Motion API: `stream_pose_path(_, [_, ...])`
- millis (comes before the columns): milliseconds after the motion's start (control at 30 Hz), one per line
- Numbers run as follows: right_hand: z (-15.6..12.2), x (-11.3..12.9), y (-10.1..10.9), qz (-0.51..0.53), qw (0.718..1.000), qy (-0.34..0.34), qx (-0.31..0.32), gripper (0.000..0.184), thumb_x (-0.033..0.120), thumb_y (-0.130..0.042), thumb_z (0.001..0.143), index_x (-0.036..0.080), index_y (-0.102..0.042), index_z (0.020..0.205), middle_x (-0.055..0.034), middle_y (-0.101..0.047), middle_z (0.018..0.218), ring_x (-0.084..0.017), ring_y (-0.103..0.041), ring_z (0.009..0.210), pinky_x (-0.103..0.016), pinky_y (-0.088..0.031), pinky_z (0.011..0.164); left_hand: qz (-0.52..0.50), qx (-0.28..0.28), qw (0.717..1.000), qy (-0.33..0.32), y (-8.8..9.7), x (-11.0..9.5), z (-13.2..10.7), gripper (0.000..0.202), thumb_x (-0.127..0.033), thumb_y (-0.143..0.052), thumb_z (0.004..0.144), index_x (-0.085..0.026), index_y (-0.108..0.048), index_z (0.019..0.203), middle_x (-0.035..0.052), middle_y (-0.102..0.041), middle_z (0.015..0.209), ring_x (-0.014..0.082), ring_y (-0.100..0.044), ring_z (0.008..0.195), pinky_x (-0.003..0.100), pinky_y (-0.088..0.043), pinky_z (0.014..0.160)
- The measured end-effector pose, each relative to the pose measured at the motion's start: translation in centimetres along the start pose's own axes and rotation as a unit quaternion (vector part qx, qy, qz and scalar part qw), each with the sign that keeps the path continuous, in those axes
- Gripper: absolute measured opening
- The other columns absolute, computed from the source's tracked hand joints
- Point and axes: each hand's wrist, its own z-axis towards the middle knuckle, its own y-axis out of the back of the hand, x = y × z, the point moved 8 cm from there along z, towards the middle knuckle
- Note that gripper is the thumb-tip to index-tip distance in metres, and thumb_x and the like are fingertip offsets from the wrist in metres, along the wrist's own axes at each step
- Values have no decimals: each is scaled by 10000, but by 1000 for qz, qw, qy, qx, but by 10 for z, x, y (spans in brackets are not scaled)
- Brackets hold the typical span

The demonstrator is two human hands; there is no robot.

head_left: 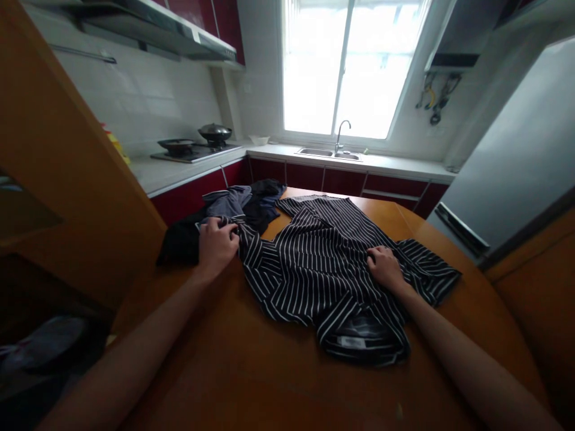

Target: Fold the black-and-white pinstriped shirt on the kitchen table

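**Forearms over the table, both hands on the striped shirt**

Bare forearms are reaching in from the bottom corners, cut off by the frame. They are crossing a glossy orange-brown wooden table (233,371) with a rounded edge. I am watching the left hand (217,244) clenching, knuckles up, with fingers curled tight around a bunched sleeve of the striped shirt (309,263). The right hand (384,266) is lying palm down on the opposite shoulder, fingers bent into the cloth. I cannot tell whether it is pinching or only pressing.

The shirt is soft black fabric with thin white stripes. It is lying spread and wrinkled mid-table with the collar toward me. A pale collar label (353,342) is showing inside the neck, its print too small to read.

A limp pile of dark clothes (233,206), grey and navy, is sitting at the table's far left, touching the sleeve. The left hand is hiding part of where they meet.
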Motion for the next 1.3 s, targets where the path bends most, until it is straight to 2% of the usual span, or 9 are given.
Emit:
stream_pose_path(100, [0, 3, 3, 24, 1000, -5, -9, 306, 260, -512, 946, 159, -713, 1153, -151, -668, 1180, -312, -562, 1121, -431, -441, 981, 47, 0, 999, -18, 6, -12, -11, 363, -241, -608, 868, -151, -712, 1203, 210, -428, 1463, 466, -387, 1341, 633, -412, 1039])
stream_pose_path(233, [4, 8, 27, 81, 995, 0, -57, 272, 213, -527, 909, 157, -725, 1087, -139, -677, 1141, -288, -588, 1120, -413, -447, 1005, -81, 70, 972, -211, 8, -96, -52, 351, -199, -541, 945, -186, -661, 1275, 172, -494, 1445, 373, -427, 1366, 574, -378, 1105])
stream_pose_path(333, [0, 16, 57, 162, 984, 44, -63, 213, 225, -544, 897, 184, -734, 985, -105, -700, 1022, -261, -629, 1016, -396, -483, 955, -215, 226, 861, -401, 17, -165, -107, 369, -316, -602, 979, -275, -609, 1346, 89, -619, 1307, 269, -567, 1226, 449, -439, 1070])
stream_pose_path(433, [-24, 27, 80, 224, 967, 124, 6, 169, 269, -568, 920, 212, -726, 921, -70, -701, 938, -231, -644, 903, -370, -518, 854, -247, 318, 778, -483, 25, -195, -151, 615, -463, -754, 871, -272, -548, 1418, 91, -642, 1249, 264, -616, 1119, 391, -493, 980])
stream_pose_path(567, [-88, 38, 96, 226, 942, 218, 120, 212, 111, -530, 877, 230, -701, 916, -61, -688, 975, -215, -636, 938, -373, -528, 870, -204, 305, 764, -530, 15, -202, -173, 462, -301, -711, 910, -221, -586, 1347, 92, -666, 1127, 257, -632, 1035, 369, -505, 924])
stream_pose_path(733, [-152, 38, 101, 175, 936, 252, 174, 479, 40, -573, 747, 241, -661, 1173, -103, -623, 1275, -253, -573, 1187, -430, -491, 1028, -216, 321, 748, -540, 1, -207, -181, 226, -106, -572, 909, -208, -676, 1082, 45, -659, 896, 188, -657, 818, 267, -514, 731])
stream_pose_path(1033, [-192, 64, 107, 149, 935, 278, 161, 272, 70, -498, 899, 237, -665, 1034, -66, -681, 997, -221, -612, 966, -419, -502, 924, -231, 422, 724, -495, 29, -179, -176, 327, -39, -635, 797, -268, -693, 1023, -6, -721, 957, 173, -700, 883, 245, -525, 803])
stream_pose_path(1167, [-212, 73, 126, 153, 949, 259, 92, 546, 91, -529, 856, 264, -562, 1373, -112, -651, 1228, -274, -578, 1164, -481, -458, 1040, -183, 393, 763, -480, 56, -168, -180, 543, -170, -785, 760, -273, -612, 1264, 47, -659, 1206, 245, -633, 1108, 354, -485, 999])
stream_pose_path(1300, [-230, 92, 125, 136, 945, 291, 68, 550, 232, -667, 854, 301, -573, 1392, -105, -644, 1285, -307, -553, 1234, -520, -401, 1112, -181, 352, 751, -529, 66, -181, -201, 691, -258, -803, 806, -296, -506, 1429, 66, -606, 1323, 271, -565, 1203, 375, -444, 1033])
